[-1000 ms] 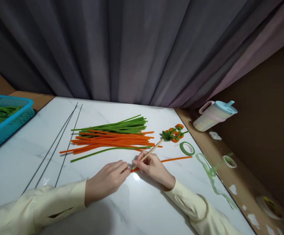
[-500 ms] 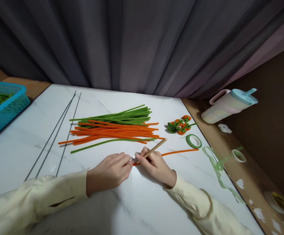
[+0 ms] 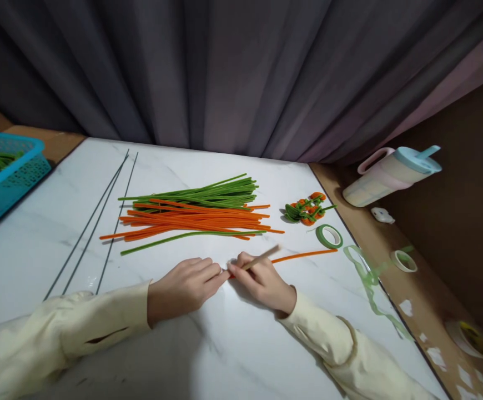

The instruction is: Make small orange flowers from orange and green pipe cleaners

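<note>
My right hand (image 3: 262,280) grips a thin wooden stick (image 3: 262,256) that points up and to the right. My left hand (image 3: 183,289) rests on the white marble table (image 3: 233,344), its fingertips pinching the near end of a single orange pipe cleaner (image 3: 306,255) right beside the stick's lower end. Beyond both hands lies a pile of green and orange pipe cleaners (image 3: 195,214). A small coiled green and orange piece (image 3: 308,209) sits to the right of the pile.
Three thin dark wires (image 3: 100,222) lie at the left. A blue basket (image 3: 4,172) stands at the far left edge. A green tape roll (image 3: 329,236), loose green tape (image 3: 370,283), another roll (image 3: 403,260) and a lidded cup (image 3: 391,175) are at the right. Grey curtain behind.
The stick's tip has drawn back from the coiled green and orange piece, which now lies free on the table. Both hands stay together over the orange pipe cleaner's end.
</note>
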Tool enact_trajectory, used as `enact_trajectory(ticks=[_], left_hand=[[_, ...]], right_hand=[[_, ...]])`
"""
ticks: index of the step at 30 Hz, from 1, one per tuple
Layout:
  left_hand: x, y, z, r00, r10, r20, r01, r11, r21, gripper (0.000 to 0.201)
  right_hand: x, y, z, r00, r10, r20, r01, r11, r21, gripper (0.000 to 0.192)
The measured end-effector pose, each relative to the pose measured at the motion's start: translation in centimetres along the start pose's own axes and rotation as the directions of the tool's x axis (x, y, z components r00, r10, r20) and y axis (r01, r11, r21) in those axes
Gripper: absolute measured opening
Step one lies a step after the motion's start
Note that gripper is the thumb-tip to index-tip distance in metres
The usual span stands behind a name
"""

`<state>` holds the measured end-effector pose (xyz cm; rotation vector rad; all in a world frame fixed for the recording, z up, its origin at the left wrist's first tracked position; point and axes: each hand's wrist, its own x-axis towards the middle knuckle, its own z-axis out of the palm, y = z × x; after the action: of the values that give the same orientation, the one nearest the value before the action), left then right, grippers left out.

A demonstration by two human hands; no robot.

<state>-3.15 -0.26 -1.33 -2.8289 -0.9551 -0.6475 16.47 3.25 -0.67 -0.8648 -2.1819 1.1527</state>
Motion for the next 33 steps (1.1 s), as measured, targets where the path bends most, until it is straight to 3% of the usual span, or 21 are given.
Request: enact_trajectory(ticks=[3, 6, 24, 28, 33], left_hand=[[-0.01, 0.01, -0.23, 1.000, 0.008, 0.021, -0.007, 0.999, -0.033, 0.020], [0.03, 0.09, -0.29, 0.999, 0.000, 0.036, 0.002, 0.999, -0.046, 0.023], [0.46, 0.17, -0.25, 0.999, 0.031, -0.010, -0.032, 0.995, -0.091, 0.023], [0.52, 0.20, -0.26, 0.999, 0.036, -0.005, -0.037, 0.997, -0.069, 0.026], [0.33, 0.10, -0.26, 0.998, 0.048, 0.035, -0.045, 0.996, -0.071, 0.027]], right_hand=[[0.32, 0.36, -0.15, 0.983, 0.171, -0.073, -0.145, 0.951, 0.273, 0.030], [0.51, 0.65, -0.14, 0.971, 0.219, -0.094, -0.172, 0.917, 0.361, 0.033], [0.41, 0.60, 0.17, 0.989, 0.143, -0.043, -0.130, 0.964, 0.230, 0.033], [0.10, 0.40, 0.19, 0.999, 0.043, -0.010, -0.042, 0.995, 0.086, 0.031], [-0.40, -0.10, 0.26, 0.972, -0.210, 0.104, 0.226, 0.956, -0.186, 0.024]])
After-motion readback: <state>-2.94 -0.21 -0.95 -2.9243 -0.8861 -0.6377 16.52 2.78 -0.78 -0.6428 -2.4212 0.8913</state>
